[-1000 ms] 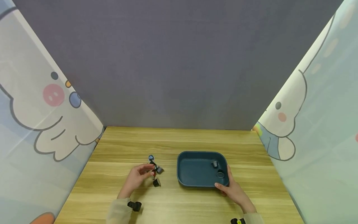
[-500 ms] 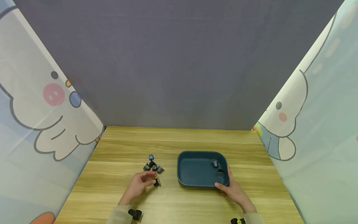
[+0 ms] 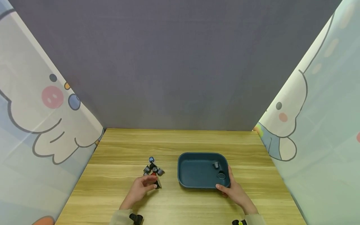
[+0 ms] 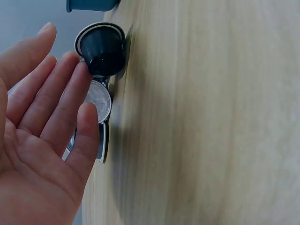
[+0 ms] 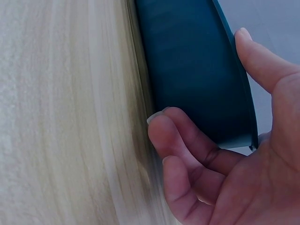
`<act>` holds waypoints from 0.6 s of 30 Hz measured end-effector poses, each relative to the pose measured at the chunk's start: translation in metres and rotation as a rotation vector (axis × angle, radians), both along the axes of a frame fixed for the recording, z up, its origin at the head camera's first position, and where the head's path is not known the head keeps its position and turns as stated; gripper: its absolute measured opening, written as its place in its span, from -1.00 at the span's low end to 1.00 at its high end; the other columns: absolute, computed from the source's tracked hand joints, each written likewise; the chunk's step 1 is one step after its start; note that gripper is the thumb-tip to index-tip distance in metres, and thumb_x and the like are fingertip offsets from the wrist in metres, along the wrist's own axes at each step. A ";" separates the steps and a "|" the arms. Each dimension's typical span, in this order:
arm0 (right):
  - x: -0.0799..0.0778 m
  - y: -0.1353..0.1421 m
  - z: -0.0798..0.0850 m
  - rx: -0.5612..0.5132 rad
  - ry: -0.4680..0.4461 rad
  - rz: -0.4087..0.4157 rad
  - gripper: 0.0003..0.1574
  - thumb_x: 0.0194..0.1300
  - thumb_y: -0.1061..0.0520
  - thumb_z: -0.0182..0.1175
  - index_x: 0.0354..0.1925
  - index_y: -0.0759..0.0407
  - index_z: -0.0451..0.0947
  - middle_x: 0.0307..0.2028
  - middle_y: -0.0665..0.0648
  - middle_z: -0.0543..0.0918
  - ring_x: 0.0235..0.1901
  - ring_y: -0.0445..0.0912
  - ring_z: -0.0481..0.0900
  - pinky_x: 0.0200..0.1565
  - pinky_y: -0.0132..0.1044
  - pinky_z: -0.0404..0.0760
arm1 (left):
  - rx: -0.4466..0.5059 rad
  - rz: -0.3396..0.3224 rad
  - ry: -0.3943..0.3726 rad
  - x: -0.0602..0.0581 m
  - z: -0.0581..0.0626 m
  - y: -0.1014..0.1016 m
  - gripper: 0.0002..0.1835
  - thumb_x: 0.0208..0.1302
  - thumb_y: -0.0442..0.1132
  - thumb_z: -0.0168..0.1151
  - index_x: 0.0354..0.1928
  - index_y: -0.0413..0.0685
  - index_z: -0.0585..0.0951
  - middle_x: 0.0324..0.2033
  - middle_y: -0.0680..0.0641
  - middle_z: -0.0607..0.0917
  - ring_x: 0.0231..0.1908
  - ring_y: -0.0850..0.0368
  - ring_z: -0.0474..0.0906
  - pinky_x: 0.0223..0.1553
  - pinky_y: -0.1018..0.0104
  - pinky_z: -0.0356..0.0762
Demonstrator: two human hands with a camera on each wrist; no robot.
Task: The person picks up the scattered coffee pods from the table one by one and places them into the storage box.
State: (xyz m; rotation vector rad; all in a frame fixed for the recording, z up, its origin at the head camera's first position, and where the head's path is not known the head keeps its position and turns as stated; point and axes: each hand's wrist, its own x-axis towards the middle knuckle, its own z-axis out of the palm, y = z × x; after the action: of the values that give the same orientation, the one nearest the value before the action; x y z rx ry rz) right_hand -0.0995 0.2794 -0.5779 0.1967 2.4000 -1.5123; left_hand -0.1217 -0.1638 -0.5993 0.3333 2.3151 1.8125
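Note:
Beside a black coffee capsule [image 3: 158, 184] is my left hand [image 3: 140, 188], its thumb apart from the fingers. In the left wrist view its fingers reach to the capsule [image 4: 101, 51] without closing round it. Just beyond lie several more capsules in a cluster, among them a red one [image 3: 153, 174], partly hidden by the fingers, and one with a blue lid [image 3: 152, 159]. My right hand [image 3: 234, 191] grips the near right corner of a dark teal tray [image 3: 197, 176], thumb on the rim and fingers curled against the outer wall [image 5: 197, 70].
Inside the tray, at its right side, are a grey capsule [image 3: 216, 165] and a dark one [image 3: 221, 175]. Wood-grain table [image 3: 174, 206] surrounds everything. A grey panel [image 3: 180, 78] rises at the back, with cartoon-printed panels [image 3: 33, 109] at both sides.
My left hand has moved from over the capsule cluster nearer to the front, beside the black capsule, uncovering more of the cluster. My right hand and the tray stay where they were.

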 end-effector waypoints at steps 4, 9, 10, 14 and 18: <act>0.000 0.000 0.001 0.000 -0.002 0.000 0.43 0.27 -0.04 0.40 0.59 -0.09 -0.52 -0.01 0.47 0.57 -0.47 0.03 0.62 -0.37 -0.18 0.60 | -0.021 0.003 -0.001 0.001 0.001 0.002 -0.66 0.23 -0.41 0.38 0.03 -0.43 0.62 -0.01 -0.37 0.67 -0.06 -0.13 0.67 -0.08 0.37 0.59; 0.000 0.001 0.001 0.011 -0.007 0.004 0.44 0.27 -0.06 0.39 0.59 -0.07 -0.53 -0.09 0.39 0.60 -0.48 0.02 0.60 -0.37 -0.19 0.59 | -0.010 -0.003 -0.006 0.000 -0.007 0.001 -0.64 0.22 -0.32 0.42 0.03 -0.32 0.65 -0.02 -0.29 0.69 -0.07 0.02 0.68 -0.07 0.37 0.60; 0.001 0.001 0.001 0.014 -0.009 0.003 0.44 0.27 -0.06 0.39 0.59 -0.06 -0.53 -0.11 0.38 0.61 -0.48 0.02 0.60 -0.37 -0.20 0.58 | -0.012 -0.009 -0.003 0.000 -0.009 0.001 -0.64 0.22 -0.32 0.42 0.03 -0.32 0.65 -0.02 -0.29 0.69 -0.06 0.03 0.68 -0.06 0.37 0.60; 0.001 0.000 0.001 0.017 -0.006 -0.006 0.45 0.25 -0.06 0.41 0.59 -0.04 -0.49 -0.07 0.39 0.59 -0.49 0.02 0.60 -0.38 -0.19 0.58 | -0.013 -0.021 -0.001 0.000 -0.013 0.002 -0.65 0.20 -0.33 0.43 0.03 -0.28 0.66 -0.01 -0.26 0.68 -0.05 0.06 0.67 -0.05 0.38 0.59; 0.001 0.000 0.001 0.027 -0.009 0.005 0.45 0.26 -0.08 0.40 0.59 -0.04 -0.52 -0.17 0.33 0.62 -0.48 0.01 0.60 -0.36 -0.20 0.57 | -0.017 -0.030 0.030 0.001 -0.015 0.003 -0.65 0.19 -0.36 0.43 0.02 -0.28 0.66 -0.02 -0.27 0.68 -0.05 0.05 0.67 -0.04 0.35 0.60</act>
State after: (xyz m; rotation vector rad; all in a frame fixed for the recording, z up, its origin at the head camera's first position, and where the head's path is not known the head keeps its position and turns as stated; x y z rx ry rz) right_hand -0.0988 0.2795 -0.5767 0.2031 2.4134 -1.4747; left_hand -0.1204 -0.1608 -0.6141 0.3933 2.3304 1.7849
